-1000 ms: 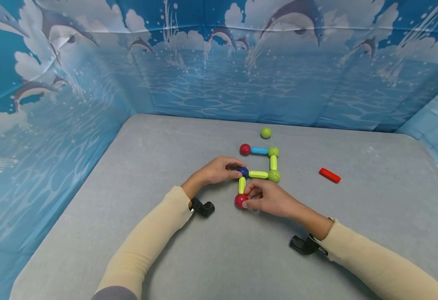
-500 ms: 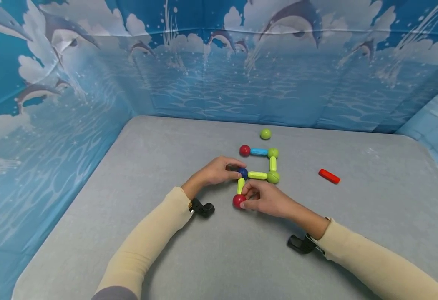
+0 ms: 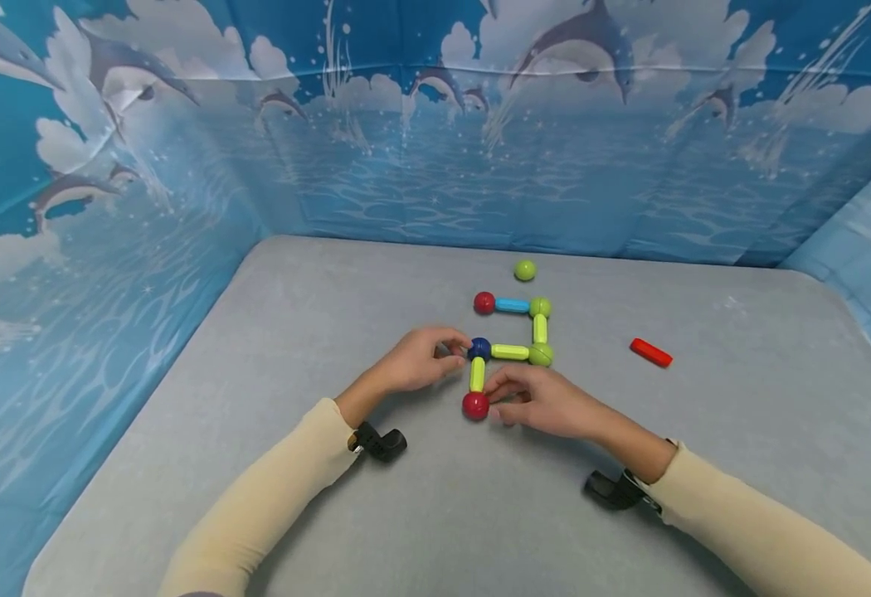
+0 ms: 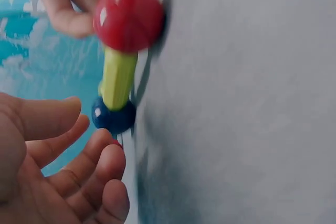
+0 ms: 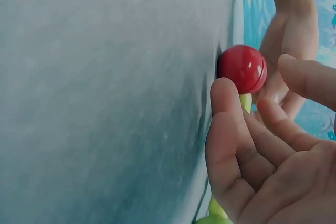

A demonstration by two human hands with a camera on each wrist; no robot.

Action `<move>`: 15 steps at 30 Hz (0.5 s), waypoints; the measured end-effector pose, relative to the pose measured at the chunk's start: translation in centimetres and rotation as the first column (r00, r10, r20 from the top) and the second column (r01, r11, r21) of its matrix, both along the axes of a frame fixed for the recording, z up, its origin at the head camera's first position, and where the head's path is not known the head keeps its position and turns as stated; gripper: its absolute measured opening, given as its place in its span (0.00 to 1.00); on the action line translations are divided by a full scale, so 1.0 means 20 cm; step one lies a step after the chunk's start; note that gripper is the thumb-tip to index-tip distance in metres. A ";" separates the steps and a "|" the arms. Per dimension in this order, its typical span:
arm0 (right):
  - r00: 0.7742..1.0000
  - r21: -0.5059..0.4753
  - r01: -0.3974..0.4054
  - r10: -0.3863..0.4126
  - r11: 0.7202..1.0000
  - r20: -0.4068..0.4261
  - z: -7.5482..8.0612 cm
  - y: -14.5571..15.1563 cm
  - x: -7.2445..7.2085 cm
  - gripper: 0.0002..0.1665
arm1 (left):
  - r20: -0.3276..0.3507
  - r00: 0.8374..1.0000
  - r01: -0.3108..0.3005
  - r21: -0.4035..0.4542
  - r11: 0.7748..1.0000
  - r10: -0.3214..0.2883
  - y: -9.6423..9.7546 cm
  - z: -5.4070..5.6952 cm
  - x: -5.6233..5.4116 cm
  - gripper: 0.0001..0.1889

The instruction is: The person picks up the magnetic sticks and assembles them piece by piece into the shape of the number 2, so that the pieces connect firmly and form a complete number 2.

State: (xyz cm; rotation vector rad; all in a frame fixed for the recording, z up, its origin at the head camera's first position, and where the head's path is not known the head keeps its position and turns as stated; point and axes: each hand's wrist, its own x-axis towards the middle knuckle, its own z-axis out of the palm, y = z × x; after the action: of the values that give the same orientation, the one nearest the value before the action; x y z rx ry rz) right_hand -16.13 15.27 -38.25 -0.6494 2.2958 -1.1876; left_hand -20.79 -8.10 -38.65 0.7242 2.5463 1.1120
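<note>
A chain of coloured balls and rods lies on the grey table. Its near end is a red ball (image 3: 475,405), joined by a yellow-green rod (image 3: 477,375) to a dark blue ball (image 3: 479,349). From there another yellow-green rod (image 3: 510,352) leads right to a green ball (image 3: 541,354). My left hand (image 3: 424,358) is just left of the blue ball, thumb and fingers parted and holding nothing, as the left wrist view shows. Beside the red ball, on its right, my right hand (image 3: 547,401) has loosely bent fingers with nothing between thumb and fingertips.
The chain continues back through a rod (image 3: 540,329) to a second green ball (image 3: 540,308), then a blue rod (image 3: 513,306) and a far red ball (image 3: 484,303). A loose green ball (image 3: 525,270) lies behind, a loose red rod (image 3: 651,352) right. Dolphin-print cloth (image 3: 406,166) hangs around the table.
My left hand has let go of the blue ball and drawn back left. My right thumb and fingers have come off the near red ball, which shifted slightly left with its rod.
</note>
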 end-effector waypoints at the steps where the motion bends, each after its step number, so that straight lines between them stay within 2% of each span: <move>1: 1.000 0.001 -0.015 0.015 1.000 -0.010 0.00 0.01 0.00 0.16 | -0.014 1.000 0.015 -0.009 1.000 -0.015 0.00 0.00 0.03 0.14; 4: 0.995 0.013 -0.069 0.069 0.998 -0.069 0.01 0.06 0.02 0.18 | -0.074 0.995 0.058 -0.084 0.995 -0.065 0.00 0.01 0.10 0.15; 8: 0.985 0.042 -0.103 0.108 0.994 -0.135 0.02 0.14 0.05 0.17 | -0.115 0.990 0.057 -0.197 0.979 -0.081 0.02 0.01 0.18 0.19; 11: 0.984 0.058 -0.096 0.104 0.994 -0.147 0.03 0.21 0.07 0.16 | -0.121 0.989 0.055 -0.247 0.967 -0.087 0.04 0.01 0.21 0.24; 15: 0.981 0.073 -0.040 0.053 0.997 -0.186 0.05 0.30 0.08 0.16 | -0.126 0.986 0.073 -0.279 0.958 -0.112 0.06 0.00 0.23 0.23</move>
State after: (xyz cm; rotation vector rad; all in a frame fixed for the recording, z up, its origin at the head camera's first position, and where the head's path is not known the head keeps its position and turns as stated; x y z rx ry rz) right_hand -14.45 21.29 -37.21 -0.8163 2.4499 -1.0608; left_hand -16.27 -6.88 -38.70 0.8639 2.6764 0.6814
